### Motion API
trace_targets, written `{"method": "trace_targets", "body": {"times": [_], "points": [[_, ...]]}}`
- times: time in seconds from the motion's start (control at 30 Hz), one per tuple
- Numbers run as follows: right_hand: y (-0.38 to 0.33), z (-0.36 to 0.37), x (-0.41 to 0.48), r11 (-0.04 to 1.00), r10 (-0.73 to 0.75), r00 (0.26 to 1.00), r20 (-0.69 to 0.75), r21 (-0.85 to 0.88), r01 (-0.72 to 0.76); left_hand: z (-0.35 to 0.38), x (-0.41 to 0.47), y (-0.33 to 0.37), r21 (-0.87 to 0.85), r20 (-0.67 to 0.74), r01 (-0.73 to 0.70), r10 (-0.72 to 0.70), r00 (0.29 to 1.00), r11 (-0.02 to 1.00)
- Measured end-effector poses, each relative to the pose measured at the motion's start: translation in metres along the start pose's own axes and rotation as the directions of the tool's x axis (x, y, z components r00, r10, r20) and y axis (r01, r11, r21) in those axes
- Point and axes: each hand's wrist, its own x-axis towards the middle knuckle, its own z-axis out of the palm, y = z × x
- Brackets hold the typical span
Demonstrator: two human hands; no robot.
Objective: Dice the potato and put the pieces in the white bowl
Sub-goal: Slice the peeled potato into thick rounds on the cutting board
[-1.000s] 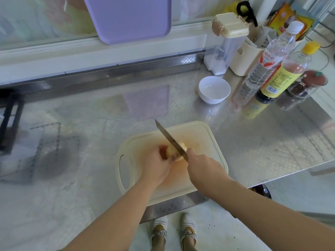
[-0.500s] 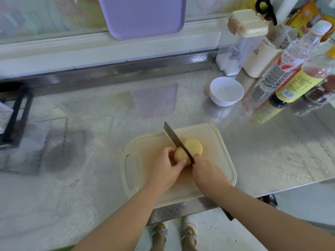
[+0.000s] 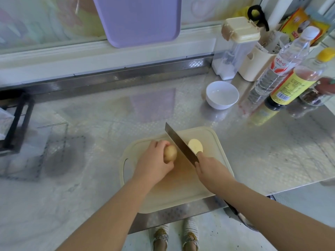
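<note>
On the cream cutting board [image 3: 213, 180] the potato lies in two halves. My left hand [image 3: 154, 163] grips the left half [image 3: 170, 153], skin side up. The right half [image 3: 195, 145] lies cut face up, just right of the blade. My right hand [image 3: 210, 169] grips the handle of the knife [image 3: 178, 143], whose blade stands between the two halves and points away to the upper left. The white bowl [image 3: 222, 95] stands on the counter behind the board, to the right; it looks to hold nothing.
Bottles [image 3: 282, 73] and a dark-capped sauce bottle [image 3: 293, 84] crowd the right of the steel counter [image 3: 90, 124], with a cream dispenser [image 3: 235, 46] and utensil holder behind. A purple tray [image 3: 139, 20] leans on the back wall. A black rack [image 3: 16, 122] stands at left.
The knife has cut through the potato. The halves have come apart: my left hand drew one half to the left and the other has fallen over, cut face up, right of the blade.
</note>
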Motion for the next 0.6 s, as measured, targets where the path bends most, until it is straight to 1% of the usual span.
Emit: {"method": "trace_targets", "body": {"times": [0.07, 0.1, 0.17, 0.27, 0.4, 0.5, 0.6], "points": [[0.001, -0.002, 0.001, 1.0, -0.011, 1.0, -0.007, -0.007, 0.011, 0.001, 0.004, 0.003, 0.131, 0.032, -0.091, 0.088, 0.996, 0.987], [0.001, -0.004, 0.002, 1.0, -0.015, 1.0, -0.008, -0.011, 0.015, 0.004, 0.005, 0.003, 0.168, 0.043, -0.134, 0.128, 0.991, 0.977], [0.0, -0.006, 0.002, 1.0, -0.017, 1.0, -0.001, -0.024, 0.017, 0.009, 0.004, 0.001, 0.16, 0.045, -0.164, 0.159, 0.986, 0.973], [-0.001, -0.009, 0.001, 0.999, -0.014, 1.0, 0.006, -0.03, 0.014, 0.015, -0.002, -0.009, -0.005, 0.011, -0.075, 0.075, 0.997, 0.997], [-0.008, -0.016, -0.003, 1.0, -0.022, 0.999, -0.035, 0.013, 0.023, 0.019, -0.008, -0.015, -0.17, -0.037, 0.047, -0.054, 0.998, 0.984], [-0.018, -0.019, -0.01, 0.997, -0.072, 0.997, -0.029, -0.02, 0.072, 0.021, -0.007, -0.012, -0.22, -0.071, 0.083, -0.101, 0.992, 0.972], [-0.026, -0.017, -0.017, 0.995, -0.085, 0.996, -0.002, -0.047, 0.084, 0.022, -0.006, -0.01, -0.233, -0.09, 0.108, -0.132, 0.987, 0.966]]}}
